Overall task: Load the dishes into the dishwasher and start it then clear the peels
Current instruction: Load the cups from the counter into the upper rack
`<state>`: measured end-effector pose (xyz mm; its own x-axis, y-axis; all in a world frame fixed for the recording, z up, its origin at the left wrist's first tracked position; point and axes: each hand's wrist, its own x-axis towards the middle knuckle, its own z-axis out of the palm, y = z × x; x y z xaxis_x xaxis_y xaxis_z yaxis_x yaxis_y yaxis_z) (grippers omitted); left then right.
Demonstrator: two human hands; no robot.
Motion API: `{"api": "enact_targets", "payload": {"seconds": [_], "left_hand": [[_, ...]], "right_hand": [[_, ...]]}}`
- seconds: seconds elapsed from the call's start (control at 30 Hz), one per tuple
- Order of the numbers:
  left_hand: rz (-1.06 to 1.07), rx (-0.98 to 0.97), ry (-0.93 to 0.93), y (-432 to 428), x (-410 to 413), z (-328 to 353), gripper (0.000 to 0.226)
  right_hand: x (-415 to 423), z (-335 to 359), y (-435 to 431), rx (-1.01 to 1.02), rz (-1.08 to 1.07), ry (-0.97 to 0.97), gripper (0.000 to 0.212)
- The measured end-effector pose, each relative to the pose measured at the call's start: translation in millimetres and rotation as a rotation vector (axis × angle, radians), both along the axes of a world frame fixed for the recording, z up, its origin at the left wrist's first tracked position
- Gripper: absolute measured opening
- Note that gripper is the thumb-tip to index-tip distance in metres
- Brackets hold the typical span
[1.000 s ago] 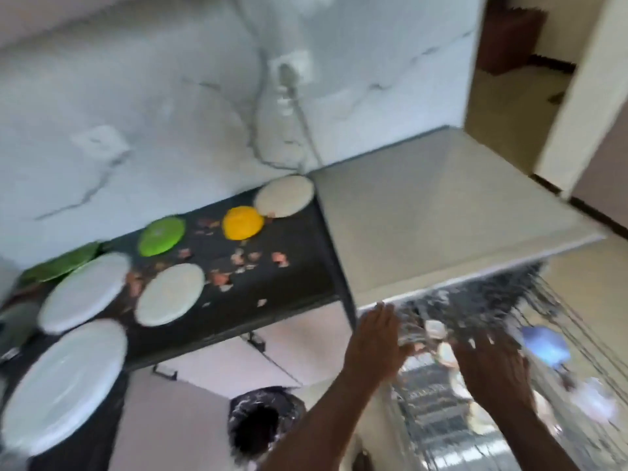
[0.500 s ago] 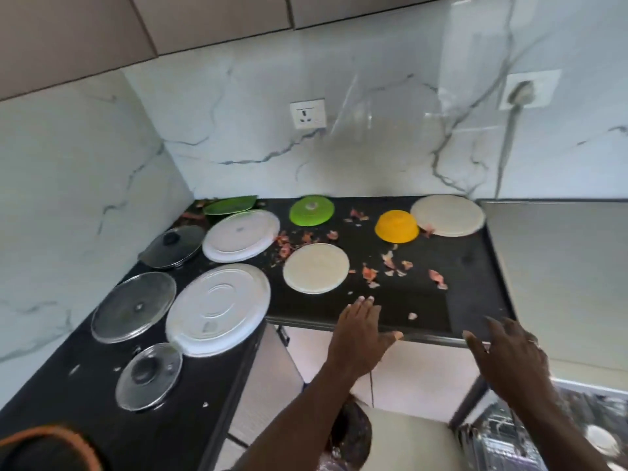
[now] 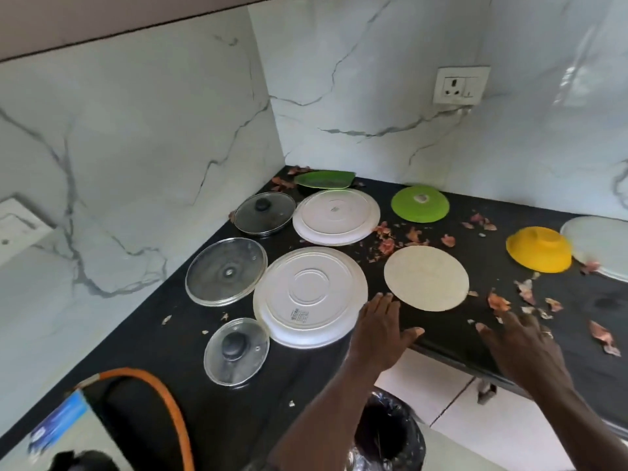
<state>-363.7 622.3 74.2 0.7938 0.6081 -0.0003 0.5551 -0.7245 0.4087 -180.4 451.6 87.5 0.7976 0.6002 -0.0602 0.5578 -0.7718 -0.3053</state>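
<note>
Clearly most of the job looks undone. Across the middle of the frame the black counter (image 3: 238,402) carries a large white plate (image 3: 309,297) face down, a second white plate (image 3: 336,215) behind it, a beige plate (image 3: 426,278), a green bowl (image 3: 419,203) and a yellow bowl (image 3: 538,249) both upturned, a green dish (image 3: 324,179) at the back, another pale plate (image 3: 601,248) at the right edge, and three glass lids (image 3: 226,270) on the left. Reddish peels (image 3: 385,244) lie scattered between the plates and toward the right. The dishwasher is out of view, so what it holds cannot be told; loading, starting and clearing all seem to remain.

The left hand (image 3: 380,331) reaches in from the lower centre, palm down, fingers straight and together, thumb spread, its fingertips just beside the rims of the large white plate and the beige plate; whether it touches either is unclear. The right hand (image 3: 523,345), blurred, is spread flat over the counter's front edge at lower right, near the peels. Neither hand holds anything.
</note>
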Motion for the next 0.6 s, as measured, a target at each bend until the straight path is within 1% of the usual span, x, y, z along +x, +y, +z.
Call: {"api": "enact_targets", "payload": {"seconds": [0.07, 0.13, 0.23, 0.3, 0.37, 0.47, 0.53, 0.6], "left_hand": [[0.012, -0.002, -0.009, 12, 6, -3, 0.103], [0.002, 0.018, -0.014, 21, 19, -7, 0.101], [-0.025, 0.046, -0.007, 35, 53, -13, 0.079], [-0.038, 0.073, -0.004, 44, 82, -13, 0.076], [-0.04, 0.105, 0.011, 51, 110, -12, 0.083], [-0.027, 0.118, 0.016, 59, 151, -11, 0.092], [-0.025, 0.121, 0.018, 65, 173, -13, 0.091], [-0.011, 0.104, 0.021, 70, 194, -13, 0.085]], "right_hand": [[10, 2, 12, 0.016, 0.02, 0.02, 0.062], [25, 1, 21, 0.051, 0.026, 0.02, 0.056], [59, -2, 32, 0.073, 0.018, 0.026, 0.045], [86, -7, 39, 0.057, 0.013, 0.041, 0.049], [113, -9, 46, 0.044, 0.013, 0.039, 0.055], [154, -4, 57, 0.03, -0.022, 0.017, 0.058], [181, 0, 65, 0.027, -0.029, -0.024, 0.063], [211, 1, 72, 0.011, -0.022, -0.038, 0.068]]}}
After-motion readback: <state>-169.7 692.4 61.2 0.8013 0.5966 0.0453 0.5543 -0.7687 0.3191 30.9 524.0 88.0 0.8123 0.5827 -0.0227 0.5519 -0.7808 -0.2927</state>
